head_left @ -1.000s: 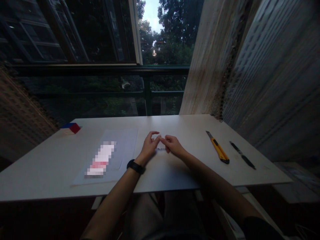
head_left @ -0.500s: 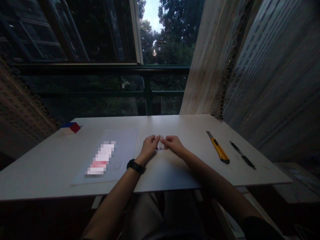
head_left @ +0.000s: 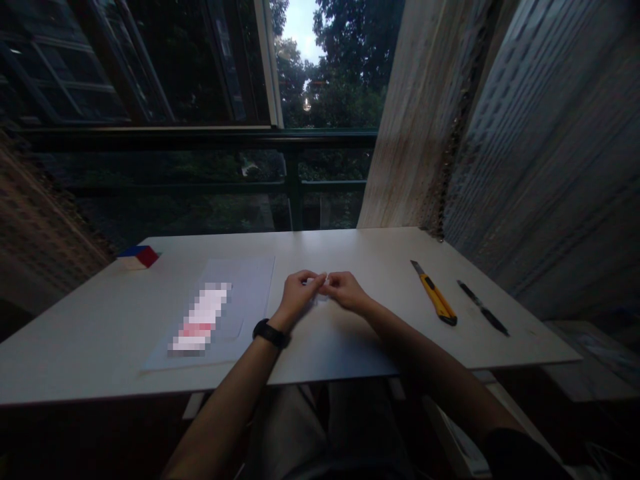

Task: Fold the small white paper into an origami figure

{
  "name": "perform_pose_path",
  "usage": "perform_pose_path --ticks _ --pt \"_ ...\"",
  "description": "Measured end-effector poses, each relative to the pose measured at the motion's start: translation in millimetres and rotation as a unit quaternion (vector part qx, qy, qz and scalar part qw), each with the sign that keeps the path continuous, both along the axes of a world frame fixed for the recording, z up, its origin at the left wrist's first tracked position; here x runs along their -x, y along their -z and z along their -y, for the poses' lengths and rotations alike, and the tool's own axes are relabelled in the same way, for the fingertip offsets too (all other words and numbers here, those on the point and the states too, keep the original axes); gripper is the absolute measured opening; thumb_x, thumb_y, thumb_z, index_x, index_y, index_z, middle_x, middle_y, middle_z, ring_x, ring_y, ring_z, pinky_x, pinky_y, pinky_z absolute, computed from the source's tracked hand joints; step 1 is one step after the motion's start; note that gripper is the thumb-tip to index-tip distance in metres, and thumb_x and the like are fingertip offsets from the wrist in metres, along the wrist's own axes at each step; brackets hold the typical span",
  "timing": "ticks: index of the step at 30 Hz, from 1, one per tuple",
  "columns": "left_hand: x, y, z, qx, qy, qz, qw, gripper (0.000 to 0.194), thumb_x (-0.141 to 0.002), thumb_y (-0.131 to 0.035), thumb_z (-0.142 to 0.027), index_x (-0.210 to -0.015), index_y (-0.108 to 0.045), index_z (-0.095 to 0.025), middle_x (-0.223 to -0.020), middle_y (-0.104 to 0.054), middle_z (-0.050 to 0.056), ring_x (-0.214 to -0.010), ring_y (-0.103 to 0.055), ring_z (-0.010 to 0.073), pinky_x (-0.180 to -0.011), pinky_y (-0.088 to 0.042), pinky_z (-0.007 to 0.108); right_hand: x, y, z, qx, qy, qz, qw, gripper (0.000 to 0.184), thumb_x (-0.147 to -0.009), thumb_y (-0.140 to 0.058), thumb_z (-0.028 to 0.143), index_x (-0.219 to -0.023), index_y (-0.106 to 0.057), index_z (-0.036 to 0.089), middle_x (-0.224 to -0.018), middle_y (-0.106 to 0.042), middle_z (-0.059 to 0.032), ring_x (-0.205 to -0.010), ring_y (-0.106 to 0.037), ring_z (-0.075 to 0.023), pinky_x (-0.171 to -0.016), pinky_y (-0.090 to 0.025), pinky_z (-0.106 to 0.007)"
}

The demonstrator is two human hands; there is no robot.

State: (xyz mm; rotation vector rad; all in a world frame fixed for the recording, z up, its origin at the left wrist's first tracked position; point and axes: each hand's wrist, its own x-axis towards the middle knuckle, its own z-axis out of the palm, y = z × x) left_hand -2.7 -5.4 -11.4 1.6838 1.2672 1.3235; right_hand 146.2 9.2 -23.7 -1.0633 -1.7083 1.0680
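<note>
Near the middle of the white table (head_left: 345, 347), my left hand (head_left: 298, 291) and my right hand (head_left: 347, 291) meet fingertip to fingertip. Both are closed in a pinch on a small white piece that looks like paper (head_left: 321, 295). Fingers cover most of it, so its shape and any folds are hard to make out. A black band is on my left wrist. To the left of my hands lies a white sheet of paper (head_left: 257, 283), with a blurred-out pink and white strip (head_left: 201, 319) on top.
On the right lie a yellow box cutter (head_left: 436, 297), blade exposed, and a black pen (head_left: 483, 308). A blue, red and white cube (head_left: 139, 257) sits at the far left. Curtains (head_left: 395, 133) and a window are behind the table.
My fingertips have come closer together, and my left thumb now reaches further right over the white piece, which shows less between the hands. The view has shifted slightly.
</note>
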Motion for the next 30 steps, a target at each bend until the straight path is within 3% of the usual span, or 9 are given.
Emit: perform_pose_path --ticks 4,9,14,20,25,30 --pt "1.0 1.9 -3.5 -0.036 -0.001 0.034 0.999 0.025 -0.064 -0.067 -0.039 -0.062 -0.066 -0.015 -0.072 -0.065 0.007 -0.073 -0.059 0.0178 -0.068 -0.043 0.028 1.5 0.0 0.7 -0.021 0.026 0.044 0.998 0.03 -0.06 -0.067 0.041 -0.054 -0.056 0.013 -0.049 -0.048 0.0043 -0.05 -0.04 -0.0077 -0.049 -0.029 -0.02" --pt "-0.5 1.3 -0.8 -0.042 0.015 0.001 0.999 0.021 -0.065 -0.067 -0.037 -0.063 -0.067 -0.016 -0.073 -0.065 0.007 -0.073 -0.059 0.0172 -0.064 -0.043 0.026 -0.3 1.6 -0.9 -0.014 -0.022 0.045 0.999 0.019 -0.062 -0.065 0.032 -0.06 -0.063 0.012 -0.052 -0.051 0.0042 -0.052 -0.043 -0.0086 -0.051 -0.032 -0.02" --pt "-1.9 -1.1 1.6 -0.012 0.007 0.012 1.0 0.024 -0.063 -0.069 -0.038 -0.065 -0.068 -0.015 -0.069 -0.066 0.006 -0.067 -0.059 0.0164 -0.059 -0.042 0.025 0.5 -1.2 0.7 -0.044 0.02 0.08 0.996 0.013 -0.062 -0.064 0.025 -0.063 -0.065 0.013 -0.052 -0.053 0.0035 -0.054 -0.044 -0.0094 -0.052 -0.032 -0.021" --pt "-0.5 1.0 -0.5 0.027 0.007 0.025 0.999 0.027 -0.061 -0.069 -0.04 -0.069 -0.07 -0.014 -0.061 -0.065 0.004 -0.056 -0.055 0.014 -0.051 -0.04 0.023 2.4 1.1 0.3 -0.012 0.034 0.046 0.998 0.023 -0.06 -0.066 0.035 -0.057 -0.062 0.012 -0.048 -0.049 0.0042 -0.047 -0.039 -0.0072 -0.046 -0.027 -0.02" --pt "2.7 6.3 -4.0 0.033 -0.016 0.01 0.999 0.026 -0.058 -0.07 -0.039 -0.066 -0.07 -0.013 -0.055 -0.062 0.004 -0.053 -0.053 0.0136 -0.048 -0.037 0.023 -0.3 -1.4 -0.1 0.043 -0.013 0.045 0.998 0.031 -0.055 -0.07 0.041 -0.05 -0.059 0.013 -0.041 -0.043 0.006 -0.042 -0.033 -0.0051 -0.042 -0.021 -0.02" --pt "3.0 1.9 -1.6 0.043 0.008 0.033 0.998 0.029 -0.057 -0.072 -0.036 -0.075 -0.071 -0.013 -0.055 -0.062 0.003 -0.051 -0.054 0.0126 -0.047 -0.038 0.022 -2.4 -4.6 1.9 0.037 -0.037 0.091 0.994 0.033 -0.057 -0.069 0.044 -0.052 -0.062 0.012 -0.038 -0.04 0.0063 -0.04 -0.029 -0.0049 -0.041 -0.017 -0.022"
